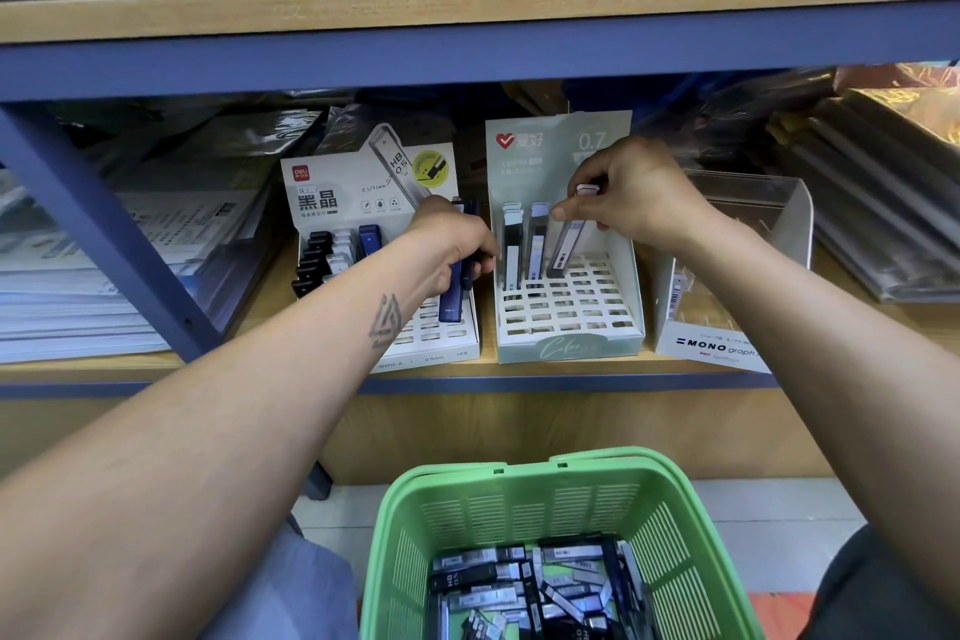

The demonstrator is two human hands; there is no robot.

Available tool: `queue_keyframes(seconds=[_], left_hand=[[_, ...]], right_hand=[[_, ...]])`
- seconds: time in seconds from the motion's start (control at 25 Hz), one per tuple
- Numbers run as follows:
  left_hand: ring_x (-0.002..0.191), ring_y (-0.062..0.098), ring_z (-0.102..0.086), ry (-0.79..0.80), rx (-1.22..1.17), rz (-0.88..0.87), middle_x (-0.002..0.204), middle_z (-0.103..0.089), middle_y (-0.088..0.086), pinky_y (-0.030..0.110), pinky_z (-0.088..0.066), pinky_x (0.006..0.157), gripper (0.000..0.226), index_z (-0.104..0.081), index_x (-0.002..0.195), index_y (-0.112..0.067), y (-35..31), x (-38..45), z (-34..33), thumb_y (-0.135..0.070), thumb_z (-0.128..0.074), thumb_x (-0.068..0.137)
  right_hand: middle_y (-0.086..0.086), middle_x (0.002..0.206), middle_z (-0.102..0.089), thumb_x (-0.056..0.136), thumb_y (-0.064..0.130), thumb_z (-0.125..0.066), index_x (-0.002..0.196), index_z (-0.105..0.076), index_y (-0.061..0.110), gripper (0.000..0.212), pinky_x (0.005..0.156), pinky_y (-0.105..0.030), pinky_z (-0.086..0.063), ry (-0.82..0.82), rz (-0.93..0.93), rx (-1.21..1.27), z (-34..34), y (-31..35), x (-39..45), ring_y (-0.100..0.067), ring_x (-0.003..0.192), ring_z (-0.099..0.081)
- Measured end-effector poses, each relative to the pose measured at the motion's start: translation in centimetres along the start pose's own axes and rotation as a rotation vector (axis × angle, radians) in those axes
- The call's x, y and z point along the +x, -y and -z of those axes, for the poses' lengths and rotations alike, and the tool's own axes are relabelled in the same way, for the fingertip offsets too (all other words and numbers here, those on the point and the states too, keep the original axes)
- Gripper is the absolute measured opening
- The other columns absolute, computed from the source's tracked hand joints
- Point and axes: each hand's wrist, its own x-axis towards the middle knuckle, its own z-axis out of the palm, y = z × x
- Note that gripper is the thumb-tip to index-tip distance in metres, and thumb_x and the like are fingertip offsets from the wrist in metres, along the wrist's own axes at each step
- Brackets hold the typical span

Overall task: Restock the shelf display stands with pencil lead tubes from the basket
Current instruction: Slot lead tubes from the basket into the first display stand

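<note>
While both hands work at the shelf (pixel 519 382), the filling step is in the middle: the right hand (pixel 631 195) pinches a grey lead tube (pixel 567 244), tilted, its foot at the back row of the green display stand (pixel 571 312); the left hand (pixel 457 244) has its grip curled round a dark blue tube (pixel 451 296) over the white display stand (pixel 384 244). Next, I judge, each tube must be brought upright and pushed down into a free slot. Many tubes lie in the green basket (pixel 415 535) below. The left fingers are mostly hidden behind the hand, and which slot each tube meets is hard to see.
</note>
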Motion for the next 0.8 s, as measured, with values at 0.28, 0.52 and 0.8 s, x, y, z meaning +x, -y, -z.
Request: queue_keyframes(seconds=[0.28,0.52,0.8], left_hand=[[0.068,0.025,-0.061,0.005,-0.001,0.009,0.075,-0.063,0.016,0.025,-0.046,0.054,0.016,-0.055,0.088,-0.001,0.09,0.11,-0.06,0.010,-0.067,0.084],[0.057,0.020,-0.060,0.002,-0.003,0.002,0.076,-0.064,0.016,0.023,-0.046,0.049,0.017,-0.056,0.092,-0.001,0.09,0.07,-0.05,0.010,-0.067,0.084],[0.065,0.025,-0.060,0.002,0.003,-0.002,0.075,-0.063,0.017,0.025,-0.045,0.051,0.017,-0.055,0.088,-0.001,0.15,0.19,0.00,0.011,-0.067,0.083]], right_hand=[[-0.005,0.077,-0.073,0.079,0.033,-0.085,0.086,-0.077,0.010,0.025,0.058,-0.020,-0.044,-0.006,0.009,-0.037,0.15,-0.23,0.34,-0.003,0.055,-0.060],[0.000,0.080,-0.073,0.079,0.034,-0.085,0.084,-0.077,0.012,0.024,0.057,-0.017,-0.043,0.043,0.013,-0.068,0.26,0.15,0.35,-0.004,0.057,-0.063],[-0.004,0.081,-0.074,0.088,0.024,-0.078,0.091,-0.073,0.012,0.014,0.072,-0.030,-0.057,0.077,-0.008,-0.033,0.01,-0.07,0.38,-0.013,0.069,-0.070]])
